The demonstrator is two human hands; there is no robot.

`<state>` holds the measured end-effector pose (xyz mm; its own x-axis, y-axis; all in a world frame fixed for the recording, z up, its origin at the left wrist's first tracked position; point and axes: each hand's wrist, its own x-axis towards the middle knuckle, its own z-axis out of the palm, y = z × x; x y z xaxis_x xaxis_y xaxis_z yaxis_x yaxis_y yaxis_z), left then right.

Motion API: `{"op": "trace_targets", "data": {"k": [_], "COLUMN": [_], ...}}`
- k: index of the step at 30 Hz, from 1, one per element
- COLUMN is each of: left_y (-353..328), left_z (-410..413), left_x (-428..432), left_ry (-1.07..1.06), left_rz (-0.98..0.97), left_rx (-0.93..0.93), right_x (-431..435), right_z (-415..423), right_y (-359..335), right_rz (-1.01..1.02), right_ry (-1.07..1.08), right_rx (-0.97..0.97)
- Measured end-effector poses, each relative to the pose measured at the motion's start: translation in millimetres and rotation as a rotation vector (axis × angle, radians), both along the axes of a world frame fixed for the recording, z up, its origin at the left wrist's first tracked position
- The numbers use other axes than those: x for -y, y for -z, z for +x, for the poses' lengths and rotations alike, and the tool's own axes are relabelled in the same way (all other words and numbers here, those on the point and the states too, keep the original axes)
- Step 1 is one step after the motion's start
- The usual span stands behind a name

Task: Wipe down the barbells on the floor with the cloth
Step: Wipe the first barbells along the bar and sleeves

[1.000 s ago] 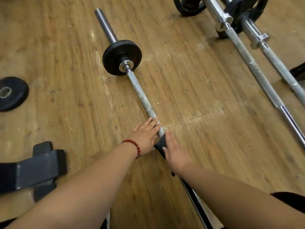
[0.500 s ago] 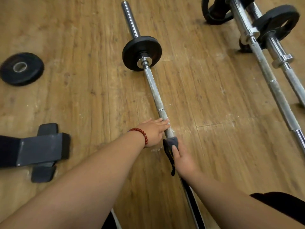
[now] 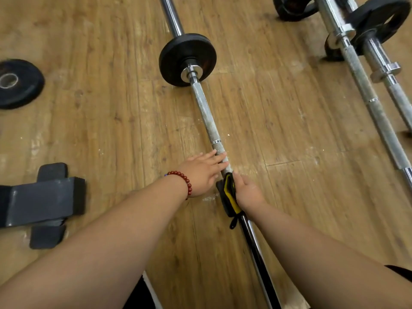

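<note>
A chrome barbell [image 3: 204,108] lies on the wooden floor, running from the top centre down toward me, with one black plate [image 3: 176,54] on it. My left hand [image 3: 204,169], a red bead bracelet at the wrist, rests with straight fingers on the knurled shaft. Just below it my right hand [image 3: 247,192] grips a dark cloth with a yellow edge [image 3: 227,197] wrapped round the shaft. A strap of the cloth hangs down beside the bar.
Two more barbells [image 3: 365,99] with black plates [image 3: 379,16] lie at the right. A loose black plate [image 3: 16,82] sits on the floor at the far left. A dark metal bench foot [image 3: 42,201] stands at the lower left.
The view has shifted, with the bar and plates sitting further right and lower in frame. My right hand slid the cloth back along the shaft toward me. My left hand stays on the bar.
</note>
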<state>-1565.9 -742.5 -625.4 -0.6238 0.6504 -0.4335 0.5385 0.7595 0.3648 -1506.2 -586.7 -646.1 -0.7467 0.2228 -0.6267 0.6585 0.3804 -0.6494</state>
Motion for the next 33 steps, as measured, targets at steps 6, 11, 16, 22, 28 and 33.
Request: {"op": "trace_targets", "data": {"k": [6, 11, 16, 22, 28, 33], "left_y": [1, 2, 2, 7, 11, 12], "left_z": [-1, -1, 0, 2, -1, 1], "left_x": [2, 3, 3, 4, 6, 8], "left_ry": [0.003, -0.009, -0.054, -0.138, -0.137, -0.107], "left_rz": [-0.001, 0.015, 0.045, 0.152, 0.174, 0.155], "left_rx": [0.028, 0.043, 0.097, 0.153, 0.125, 0.103], "right_x": [-1, -3, 10, 3, 13, 2], "right_z": [9, 16, -5, 26, -10, 39], "right_y": [3, -4, 1, 5, 5, -3], "right_rz": [-0.026, -0.027, -0.069, 0.008, -0.014, 0.051], "right_ry": [0.043, 0.030, -0.021, -0.135, -0.099, -0.190], "right_rx": [0.016, 0.062, -0.080, -0.115, -0.127, -0.077]}}
